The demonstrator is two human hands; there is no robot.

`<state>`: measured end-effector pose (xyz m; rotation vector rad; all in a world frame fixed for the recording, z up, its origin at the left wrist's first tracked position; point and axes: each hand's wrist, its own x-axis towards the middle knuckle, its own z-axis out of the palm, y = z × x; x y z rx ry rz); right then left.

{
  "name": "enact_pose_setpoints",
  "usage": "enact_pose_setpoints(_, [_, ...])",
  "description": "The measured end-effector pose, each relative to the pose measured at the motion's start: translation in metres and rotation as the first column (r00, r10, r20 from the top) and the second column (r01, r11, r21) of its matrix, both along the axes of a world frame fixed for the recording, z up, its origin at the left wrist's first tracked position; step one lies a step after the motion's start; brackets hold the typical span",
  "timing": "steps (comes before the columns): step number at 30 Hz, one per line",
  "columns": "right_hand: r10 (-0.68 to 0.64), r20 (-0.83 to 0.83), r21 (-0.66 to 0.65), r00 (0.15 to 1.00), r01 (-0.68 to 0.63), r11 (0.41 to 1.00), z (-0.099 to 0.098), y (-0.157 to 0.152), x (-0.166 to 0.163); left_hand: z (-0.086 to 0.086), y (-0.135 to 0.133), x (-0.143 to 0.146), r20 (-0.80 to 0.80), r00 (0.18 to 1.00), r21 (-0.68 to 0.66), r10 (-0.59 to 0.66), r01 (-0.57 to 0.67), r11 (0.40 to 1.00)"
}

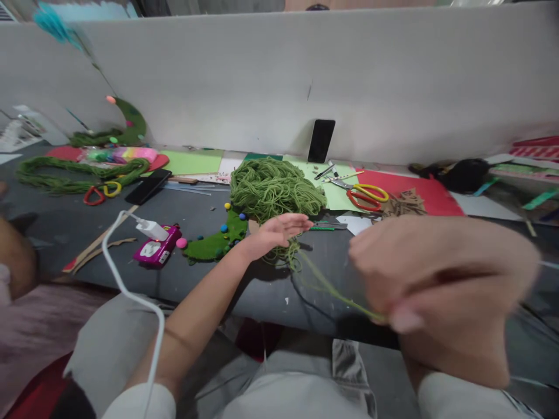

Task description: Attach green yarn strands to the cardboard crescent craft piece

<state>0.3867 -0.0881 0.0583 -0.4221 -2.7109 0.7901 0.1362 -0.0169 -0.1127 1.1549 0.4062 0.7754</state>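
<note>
A big loose heap of green yarn (275,186) lies in the middle of the table. My left hand (279,233) is at its front edge, fingers stretched out and holding nothing that I can see. Close to the camera on the right, my right hand (441,279) is closed, with a strand of yarn (336,290) pinched between thumb and fingers. That strand runs back to a small tangle in front of the heap. Beside my left wrist lies a green felt crescent (213,244) dotted with coloured pompoms. A green-handled cutter (325,226) rests just beyond my left fingertips.
Scissors with red and yellow handles (369,196) lie right of the heap. A phone (321,141) leans on the grey partition (262,81). At left are a purple power adapter (158,247) with a white cable, a dark phone (148,186) and a co-worker's arm (15,256).
</note>
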Motion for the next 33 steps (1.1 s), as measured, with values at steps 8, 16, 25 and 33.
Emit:
enact_pose_setpoints(8, [-0.317,0.479,-0.098,0.818,0.409,0.907,-0.039,0.065,-0.035,0.018,0.007,-0.015,0.306,0.891,-0.341,0.335,-0.226,0.912])
enact_pose_setpoints(16, [-0.397,0.137,-0.795,0.908,0.34,0.503,-0.121,0.114,-0.077,0.01,-0.016,0.013,-0.242,0.968,0.232,0.062,-0.005,0.973])
enact_pose_setpoints(25, [-0.676,-0.332,-0.903,0.658,-0.016,0.429,-0.071,0.093,-0.074,0.006,-0.022,0.019,-0.655,0.755,0.369,0.04,0.273,0.888])
enact_pose_setpoints(33, [-0.408,-0.682,-0.551,0.607,-0.059,0.832,-0.015,0.03,-0.035,0.003,-0.023,0.021,-0.678,0.73,0.45,0.081,0.325,0.832])
